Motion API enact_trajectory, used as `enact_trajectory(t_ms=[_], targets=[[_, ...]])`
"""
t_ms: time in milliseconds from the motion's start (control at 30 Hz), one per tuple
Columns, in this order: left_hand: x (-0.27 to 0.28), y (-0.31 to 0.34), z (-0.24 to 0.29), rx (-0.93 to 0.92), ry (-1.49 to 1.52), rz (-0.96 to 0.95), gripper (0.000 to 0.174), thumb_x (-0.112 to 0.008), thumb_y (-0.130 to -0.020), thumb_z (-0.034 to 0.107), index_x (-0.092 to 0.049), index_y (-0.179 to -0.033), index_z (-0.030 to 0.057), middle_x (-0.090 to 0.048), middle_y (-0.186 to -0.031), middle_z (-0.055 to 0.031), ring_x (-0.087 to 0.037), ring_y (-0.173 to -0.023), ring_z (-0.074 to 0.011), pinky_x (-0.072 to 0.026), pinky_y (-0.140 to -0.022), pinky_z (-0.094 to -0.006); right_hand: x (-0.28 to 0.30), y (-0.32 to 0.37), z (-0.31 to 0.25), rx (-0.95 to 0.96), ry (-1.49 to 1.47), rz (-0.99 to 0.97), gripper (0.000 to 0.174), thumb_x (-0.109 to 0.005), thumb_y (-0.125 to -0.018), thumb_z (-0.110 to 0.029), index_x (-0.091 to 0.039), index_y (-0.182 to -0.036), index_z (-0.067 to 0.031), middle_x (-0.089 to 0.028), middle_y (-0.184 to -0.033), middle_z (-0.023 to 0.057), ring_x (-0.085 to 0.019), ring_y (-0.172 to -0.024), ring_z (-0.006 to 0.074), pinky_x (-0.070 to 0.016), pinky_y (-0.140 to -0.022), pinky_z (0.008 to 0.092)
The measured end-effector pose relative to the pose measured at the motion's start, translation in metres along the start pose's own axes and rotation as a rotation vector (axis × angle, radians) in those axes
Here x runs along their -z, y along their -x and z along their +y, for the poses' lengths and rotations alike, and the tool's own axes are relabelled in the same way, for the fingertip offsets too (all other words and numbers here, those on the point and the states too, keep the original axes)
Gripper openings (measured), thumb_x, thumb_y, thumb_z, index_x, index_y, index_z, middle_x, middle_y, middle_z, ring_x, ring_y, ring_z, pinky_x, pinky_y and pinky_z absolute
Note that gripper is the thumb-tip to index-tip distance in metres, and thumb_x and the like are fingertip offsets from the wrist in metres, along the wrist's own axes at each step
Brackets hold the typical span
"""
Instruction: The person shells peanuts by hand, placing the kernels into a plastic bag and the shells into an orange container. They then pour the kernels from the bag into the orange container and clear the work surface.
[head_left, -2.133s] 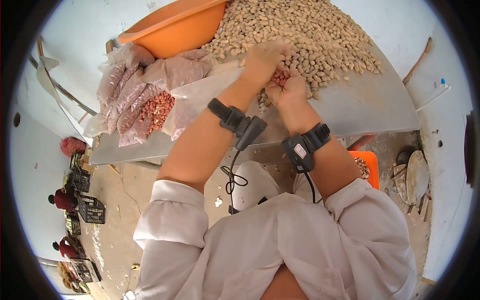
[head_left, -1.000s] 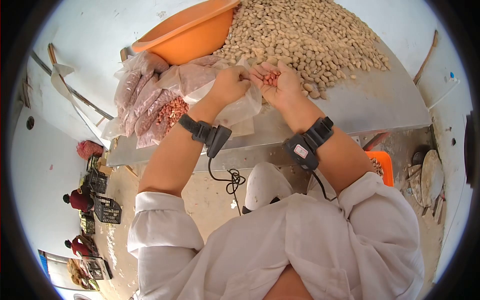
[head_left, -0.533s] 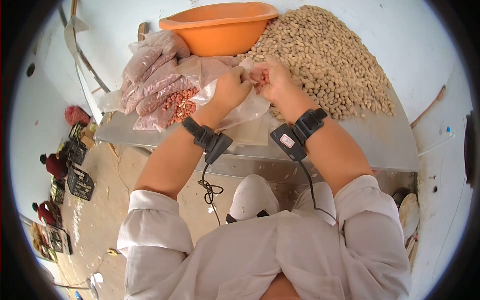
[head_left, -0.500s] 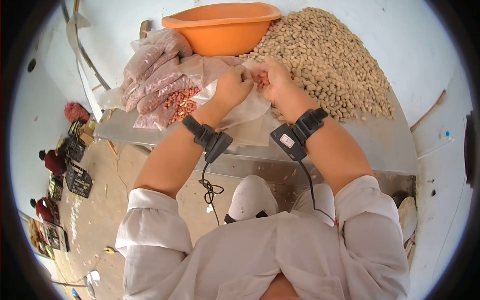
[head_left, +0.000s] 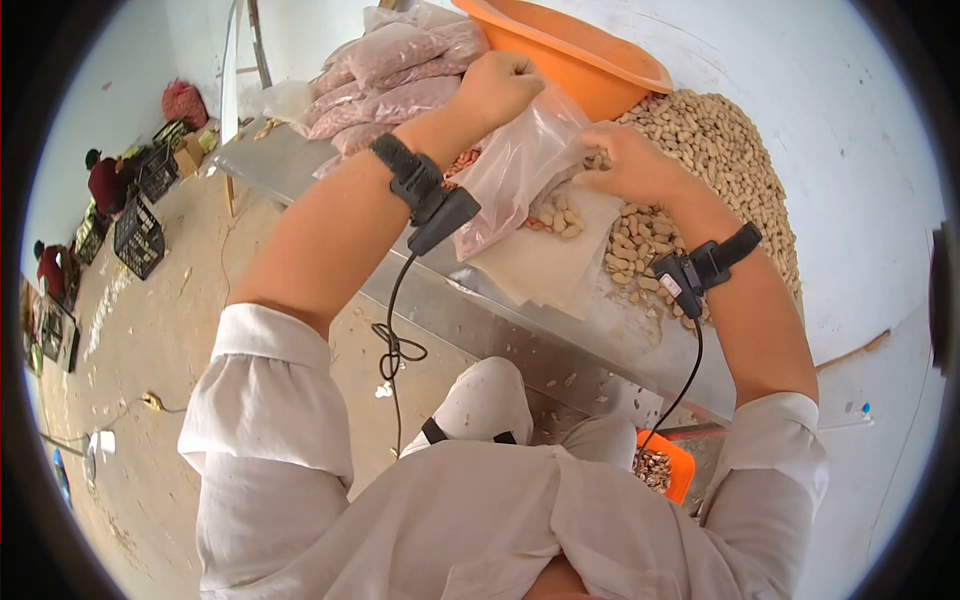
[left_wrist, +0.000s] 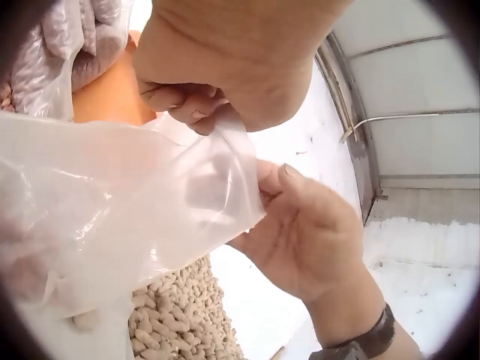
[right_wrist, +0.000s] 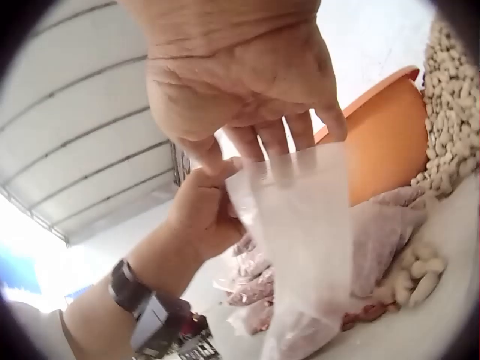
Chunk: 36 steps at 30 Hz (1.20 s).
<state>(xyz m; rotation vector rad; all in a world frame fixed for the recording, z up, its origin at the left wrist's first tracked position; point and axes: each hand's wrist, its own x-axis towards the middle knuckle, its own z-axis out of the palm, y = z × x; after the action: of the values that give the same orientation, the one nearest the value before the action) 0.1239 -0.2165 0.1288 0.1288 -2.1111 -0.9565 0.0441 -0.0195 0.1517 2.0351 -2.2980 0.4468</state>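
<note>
My left hand (head_left: 503, 90) pinches the rim of a clear plastic bag (head_left: 525, 160), which hangs stretched below it. At the bag's mouth is my right hand (head_left: 635, 168), palm toward the bag. The right wrist view shows the fingers of my right hand (right_wrist: 240, 90) extended, their tips seen through the plastic (right_wrist: 304, 225); no kernels show on its palm. Reddish contents show low in the bag. In the left wrist view, my left hand (left_wrist: 225, 67) has curled fingers at the bag's corner, above my right hand (left_wrist: 307, 232).
Filled bags (head_left: 400, 55) are stacked at the table's left. Behind stands an orange basin (head_left: 570, 50), beside a large heap of unshelled peanuts (head_left: 720, 140). Flat plastic sheets (head_left: 550, 260) and a few peanuts (head_left: 560, 217) lie near the front edge. An orange container (head_left: 683, 468) is below the table.
My left hand has risen with the bag's rim, and my right hand has moved apart from it to the right. Red kernels earlier in my right palm no longer show there. The head view has turned.
</note>
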Motion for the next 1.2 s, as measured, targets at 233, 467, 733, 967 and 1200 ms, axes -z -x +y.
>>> enact_trajectory(t_ms=[233,467,733,967,1200], targets=[[0.052,-0.026,0.004,0.033,0.016,0.051,0.021,-0.057,-0.071,0.021,-0.062,-0.073,0.0004,-0.059,-0.065,-0.0155,-0.057,-0.060,-0.0237,-0.0463,-0.059,-0.0346,0.007,-0.040,-0.031,0.208,-0.016,0.248,0.017,-0.059,-0.077,-0.010,-0.059,-0.089,0.0028,-0.059,-0.070,0.0103,-0.054,-0.064,0.0169,-0.0442,-0.062,0.0302],[0.061,-0.031,0.030,0.019,0.015,0.026,0.018,-0.057,-0.072,0.017,-0.063,-0.074,-0.0001,-0.057,-0.061,-0.0113,-0.055,-0.054,-0.0208,-0.0439,-0.050,-0.0328,-0.003,-0.035,-0.049,0.170,-0.030,0.342,0.015,-0.059,-0.076,-0.013,-0.057,-0.082,0.0015,-0.057,-0.072,0.0153,-0.054,-0.066,0.0270,-0.0432,-0.062,0.0351],[-0.097,0.039,-0.029,-0.184,0.270,-0.060,0.013,-0.052,-0.074,0.010,-0.063,-0.073,0.0027,-0.062,-0.072,-0.0075,-0.057,-0.067,-0.0160,-0.0454,-0.064,-0.0298,-0.081,0.038,-0.011,0.170,0.028,0.219,0.012,-0.057,-0.074,-0.009,-0.050,-0.070,0.0006,-0.052,-0.069,0.0203,-0.052,-0.070,0.0383,-0.0422,-0.064,0.0439],[-0.128,0.076,-0.013,-0.115,0.033,-0.457,0.017,-0.053,-0.077,0.014,-0.064,-0.083,0.0040,-0.064,-0.084,-0.0132,-0.060,-0.076,-0.0257,-0.0467,-0.071,-0.0336,-0.089,0.089,0.003,0.053,-0.098,0.127,0.015,-0.060,-0.073,-0.011,-0.058,-0.083,-0.0002,-0.058,-0.084,0.0180,-0.055,-0.081,0.0353,-0.0447,-0.071,0.0408],[-0.110,0.075,0.006,-0.277,-0.196,-0.260,0.029,-0.049,-0.084,0.023,-0.057,-0.104,0.0041,-0.057,-0.106,-0.0197,-0.054,-0.096,-0.0357,-0.0426,-0.082,-0.0428,-0.059,0.142,0.057,-0.141,-0.075,0.400,0.025,-0.057,-0.077,-0.015,-0.061,-0.099,-0.0029,-0.060,-0.096,0.0183,-0.055,-0.092,0.0343,-0.0434,-0.083,0.0382]])
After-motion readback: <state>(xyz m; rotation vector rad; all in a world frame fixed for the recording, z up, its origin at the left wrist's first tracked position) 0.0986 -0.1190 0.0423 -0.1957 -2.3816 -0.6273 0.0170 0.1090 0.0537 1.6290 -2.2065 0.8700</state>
